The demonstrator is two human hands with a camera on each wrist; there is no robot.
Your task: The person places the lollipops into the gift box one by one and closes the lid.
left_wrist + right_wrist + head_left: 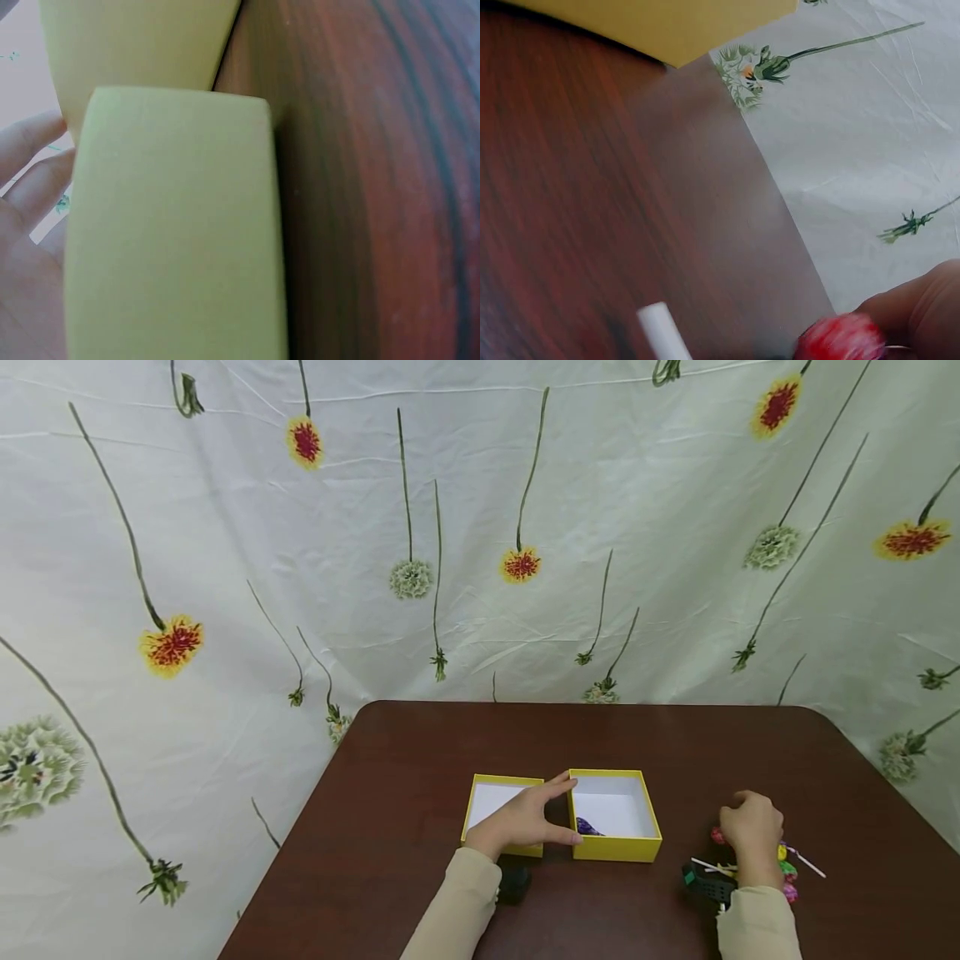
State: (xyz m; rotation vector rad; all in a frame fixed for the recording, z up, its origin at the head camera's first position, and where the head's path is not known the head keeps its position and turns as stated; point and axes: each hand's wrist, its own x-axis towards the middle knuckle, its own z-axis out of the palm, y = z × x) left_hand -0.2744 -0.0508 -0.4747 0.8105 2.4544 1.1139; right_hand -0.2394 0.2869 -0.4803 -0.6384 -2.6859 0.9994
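Note:
My left hand (523, 818) reaches across a shallow yellow box part (531, 851) with a white inside. Its fingers and thumb are spread, with the tips right at the left side of a second yellow box (618, 849). Inside that box's near left corner lies a purple-wrapped candy (588, 827). At the right, my right hand (752, 828) is low over a small group of lollipops, fingers curled and pinching a red-wrapped lollipop (841, 337). Beside it in the right wrist view shows a white stick (664, 334).
Around the right hand lie several lollipops, among them a green one (787, 867), a pink one (791, 892) and a white stick (810, 863). The dark brown table (420, 760) ends at a flower-printed cloth (465, 627) behind. A black device (705, 883) is at the right wrist.

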